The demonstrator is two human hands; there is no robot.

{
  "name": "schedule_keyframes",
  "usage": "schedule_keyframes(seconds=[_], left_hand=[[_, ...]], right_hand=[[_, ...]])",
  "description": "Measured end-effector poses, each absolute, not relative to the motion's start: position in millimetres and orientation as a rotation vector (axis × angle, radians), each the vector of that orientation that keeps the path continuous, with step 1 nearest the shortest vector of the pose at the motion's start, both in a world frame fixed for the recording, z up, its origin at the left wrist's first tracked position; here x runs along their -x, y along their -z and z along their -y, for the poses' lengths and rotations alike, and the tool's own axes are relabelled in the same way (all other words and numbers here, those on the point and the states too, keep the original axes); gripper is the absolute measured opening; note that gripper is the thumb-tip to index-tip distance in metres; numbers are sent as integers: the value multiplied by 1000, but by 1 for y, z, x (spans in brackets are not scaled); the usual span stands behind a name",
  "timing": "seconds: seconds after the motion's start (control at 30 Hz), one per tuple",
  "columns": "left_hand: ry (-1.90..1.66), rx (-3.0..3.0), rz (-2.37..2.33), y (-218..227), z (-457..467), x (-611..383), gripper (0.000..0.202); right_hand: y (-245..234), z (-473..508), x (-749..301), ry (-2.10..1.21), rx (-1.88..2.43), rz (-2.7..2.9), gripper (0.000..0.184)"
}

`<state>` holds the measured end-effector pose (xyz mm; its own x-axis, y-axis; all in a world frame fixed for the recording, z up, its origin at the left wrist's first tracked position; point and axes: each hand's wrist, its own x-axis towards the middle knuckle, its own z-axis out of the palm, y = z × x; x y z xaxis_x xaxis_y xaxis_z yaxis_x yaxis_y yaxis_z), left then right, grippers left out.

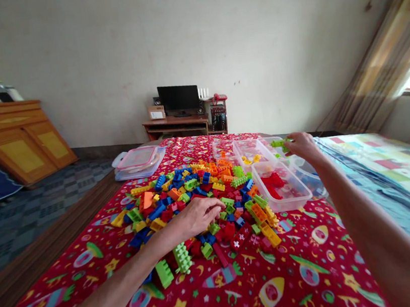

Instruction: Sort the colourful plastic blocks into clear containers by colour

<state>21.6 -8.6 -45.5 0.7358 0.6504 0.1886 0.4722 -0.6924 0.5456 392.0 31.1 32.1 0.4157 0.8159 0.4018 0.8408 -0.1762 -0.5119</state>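
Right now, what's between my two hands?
In the head view, loose blocks and a clear tub of red blocks lie between the left hand and the right hand holding a green block.

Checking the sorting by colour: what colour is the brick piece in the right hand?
Green. The head view shows the right hand pinching the brick piece.

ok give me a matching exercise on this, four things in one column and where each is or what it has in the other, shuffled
1 left hand
2 right hand
3 nearest clear tub
4 pink-lidded tub

a has red blocks inside
b pinches a green block
c rests on the block pile
d sits at the far left of the cloth, apart from the pile

Pairs: 1-c, 2-b, 3-a, 4-d
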Motion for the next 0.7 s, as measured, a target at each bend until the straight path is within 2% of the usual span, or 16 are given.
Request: schedule_keyframes(seconds=[0.2,0.37,0.5,0.7], left_hand=[[-513,-2546,-840,44,10,-22,30],[-554,-2622,-791,41,12,-21,30],[-535,-2591,-790,44,12,-22,29],[-593,-2675,-740,38,7,-18,27]], right_hand=[[-35,-75,-425,146,2300,1447,30],[-32,-84,-415,182,2166,1567,41],[-39,-74,-390,152,2049,1584,37],[-39,-38,-338,-116,1589,1594,32]])
